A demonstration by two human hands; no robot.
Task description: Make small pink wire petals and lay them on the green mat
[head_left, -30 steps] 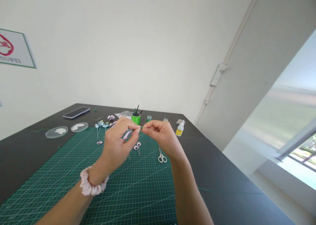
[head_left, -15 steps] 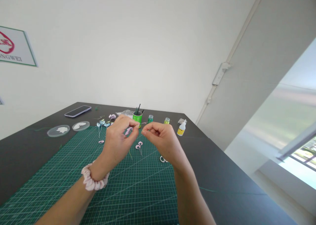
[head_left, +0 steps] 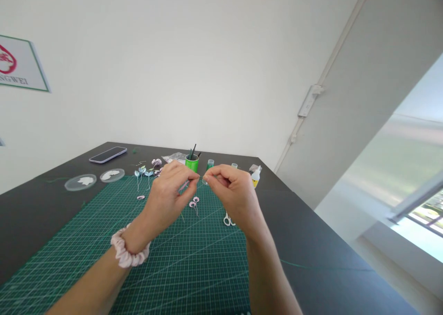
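My left hand point(head_left: 172, 186), with a pale pink scrunchie point(head_left: 126, 249) on its wrist, is closed in a pinch above the cutting mat. Close to its fingertips, my right hand point(head_left: 231, 193) pinches too. A thin strand point(head_left: 202, 177), hard to make out, runs between them. A pinkish-purple piece point(head_left: 184, 185) shows partly behind the left fingers; whether it is held I cannot tell. Beneath the hands, small pink petal loops on thin stems point(head_left: 194, 203) lie on the green cutting mat point(head_left: 187, 264). White-handled scissors point(head_left: 227, 219) are partly hidden by my right hand.
Left on the dark table point(head_left: 321, 246) are a phone point(head_left: 108, 155) and two clear dishes point(head_left: 71, 184) with white pieces. Blue flower pieces point(head_left: 142, 172) lie at the mat's far edge. Behind the hands stand a green can point(head_left: 191, 164) with tools, small jars point(head_left: 210, 164) and a glue bottle point(head_left: 255, 176).
My right hand has risen slightly and turned, now covering more of the glue bottle and yellow-green jar. The left fingertips have shifted a little right. Both hands stay pinched.
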